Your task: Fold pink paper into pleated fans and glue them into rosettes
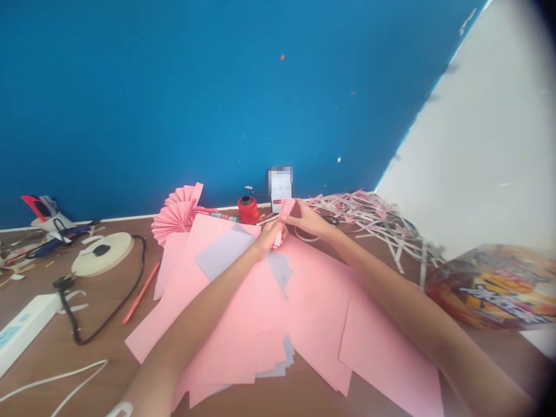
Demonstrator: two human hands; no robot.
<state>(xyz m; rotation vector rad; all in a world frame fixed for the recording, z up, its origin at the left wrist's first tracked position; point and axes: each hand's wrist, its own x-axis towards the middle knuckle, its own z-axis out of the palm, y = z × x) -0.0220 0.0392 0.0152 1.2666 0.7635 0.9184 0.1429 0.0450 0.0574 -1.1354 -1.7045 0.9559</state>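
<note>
A narrow folded strip of pink paper [285, 209] is held up over the middle of the table. Its lower part is gripped by my left hand [268, 238], whose fingers partly hide it. At the upper part, my right hand [307, 219] pinches the strip from the right side. Beneath both forearms lie overlapping pink paper sheets [317, 295], with grey-lilac sheets [221, 255] showing among them. Two pleated pink paper fans [178, 214] rest behind the sheets on the left.
Along the blue wall stand a red thread spool [248, 210] and a phone [280, 188]. Shredded paper strips [369, 211] and a shiny printed bag [499, 289] lie to the right. On the left are a red pen [141, 292], a white tape roll [117, 253] and a power strip [28, 330].
</note>
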